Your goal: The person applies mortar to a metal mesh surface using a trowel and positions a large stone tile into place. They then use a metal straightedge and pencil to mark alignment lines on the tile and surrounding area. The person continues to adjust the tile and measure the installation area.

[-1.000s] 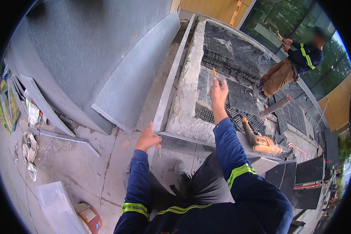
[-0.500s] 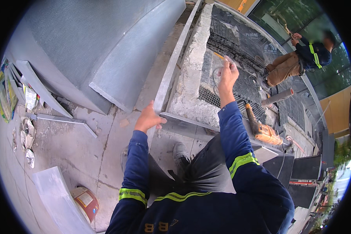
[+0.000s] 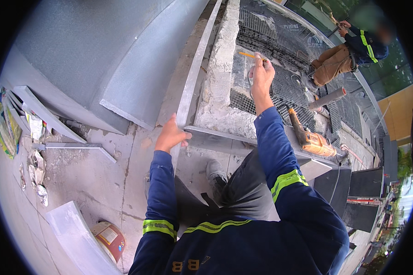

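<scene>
Over the rough rim of a low bed, the right hand (image 3: pixel 262 77) pinches a slim yellow pencil (image 3: pixel 246 54), its fingers narrowed round the shaft, the pencil jutting out leftward. Lower and to the left, the left hand (image 3: pixel 170 134) rests at a long, straight grey strip (image 3: pixel 196 68), thumb and forefinger spread about it; from where I stand I can't tell whether they press tight. The strip runs away beside the rim (image 3: pixel 218 82), which is crumbly, pale and pitted like raw mortar. Inside the bed lie black mats (image 3: pixel 284 89) with a gridded, knobbly texture, and a round pipe (image 3: pixel 328 98) lies aslant. An orange-bodied drill (image 3: pixel 319 144) lies at the near side. Left of the strip lean broad, smooth grey slabs (image 3: pixel 137 68), one chipped along its bottom edge. Across the bed, a co-worker (image 3: pixel 369 48) crouches near dark glass.
</scene>
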`<move>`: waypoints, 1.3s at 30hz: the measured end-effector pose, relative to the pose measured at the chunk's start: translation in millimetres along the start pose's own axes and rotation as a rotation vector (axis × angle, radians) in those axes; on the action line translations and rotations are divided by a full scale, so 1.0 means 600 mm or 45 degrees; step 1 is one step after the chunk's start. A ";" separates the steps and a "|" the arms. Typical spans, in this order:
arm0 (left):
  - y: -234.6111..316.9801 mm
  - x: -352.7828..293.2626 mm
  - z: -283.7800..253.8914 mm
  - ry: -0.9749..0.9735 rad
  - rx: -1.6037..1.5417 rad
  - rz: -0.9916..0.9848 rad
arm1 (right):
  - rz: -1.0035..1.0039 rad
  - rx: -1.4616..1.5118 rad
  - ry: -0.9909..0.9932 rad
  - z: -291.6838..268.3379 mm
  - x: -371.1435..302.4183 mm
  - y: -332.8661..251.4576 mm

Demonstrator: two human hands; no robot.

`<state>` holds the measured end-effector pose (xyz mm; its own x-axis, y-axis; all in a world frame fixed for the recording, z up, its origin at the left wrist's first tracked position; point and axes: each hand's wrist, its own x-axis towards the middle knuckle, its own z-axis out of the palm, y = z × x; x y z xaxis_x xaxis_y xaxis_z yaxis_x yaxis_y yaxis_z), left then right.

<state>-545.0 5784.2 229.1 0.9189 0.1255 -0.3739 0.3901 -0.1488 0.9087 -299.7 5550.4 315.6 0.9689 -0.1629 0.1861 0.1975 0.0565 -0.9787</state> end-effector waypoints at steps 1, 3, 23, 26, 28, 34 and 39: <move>-0.007 0.002 -0.002 0.018 -0.008 0.003 | 0.014 -0.014 -0.001 0.005 -0.002 -0.001; -0.015 0.004 -0.006 0.043 -0.015 0.015 | -0.009 0.007 -0.010 0.012 -0.006 0.000; -0.024 0.002 -0.007 0.080 0.097 -0.060 | -0.106 -0.016 -0.089 0.023 -0.006 0.021; -0.029 0.005 -0.010 0.072 0.078 -0.072 | -0.072 -0.077 -0.095 0.019 -0.004 0.024; -0.017 0.002 -0.004 0.068 0.082 -0.100 | -0.065 -0.199 -0.066 0.009 0.006 0.034; -0.039 0.014 -0.004 0.057 0.016 -0.008 | -0.082 0.044 -0.043 0.003 0.009 0.037; -0.017 0.001 -0.002 0.081 0.023 -0.055 | -0.095 0.138 0.131 -0.024 0.016 -0.007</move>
<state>-548.7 5787.1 220.0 0.8959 0.1939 -0.3996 0.4307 -0.1596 0.8883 -293.4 5534.2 320.4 0.9316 -0.2704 0.2429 0.2889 0.1455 -0.9462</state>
